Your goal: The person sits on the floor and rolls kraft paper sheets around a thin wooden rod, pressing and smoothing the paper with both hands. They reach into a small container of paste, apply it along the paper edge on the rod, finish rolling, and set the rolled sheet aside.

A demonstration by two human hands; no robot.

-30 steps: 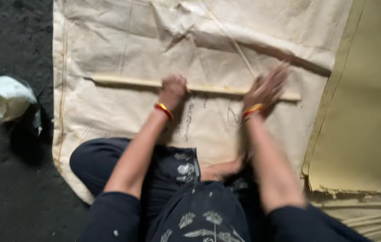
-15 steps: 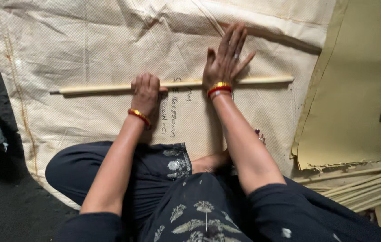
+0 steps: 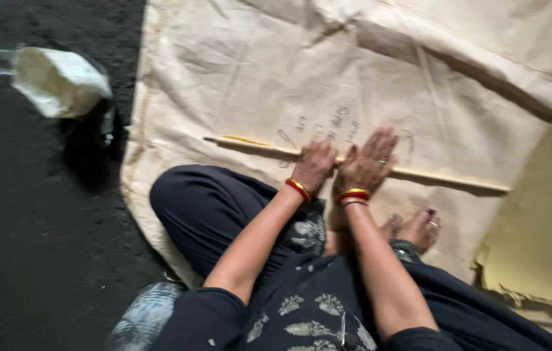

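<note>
**Both palms now close together on the stick**

Left hand [image 3: 315, 166] sits curled over the thin wooden stick [image 3: 256, 144], fingers folded down on top of it, pressing rather than gripping all the way round as far as I can tell. A moment ago my hands were spread well apart along the stick; now they are almost touching near its middle. My right hand [image 3: 368, 162] lies flat and open beside the left, palm on the stick, fingers stretched forward onto the pale woven sack [image 3: 458, 97]. To my mind, the rolling has come back to the centre of the stick.

Going from the left: a crumpled whitish bag [image 3: 58, 81] lies on the dark floor [image 3: 22, 247], well apart from me; I cannot tell what is in it. Then comes the sack, spread flat, with the stick across it. My bare foot [image 3: 419, 229] rests on the sack just below the stick. At the right edge lies a yellowish sheet [image 3: 549, 227].
</note>
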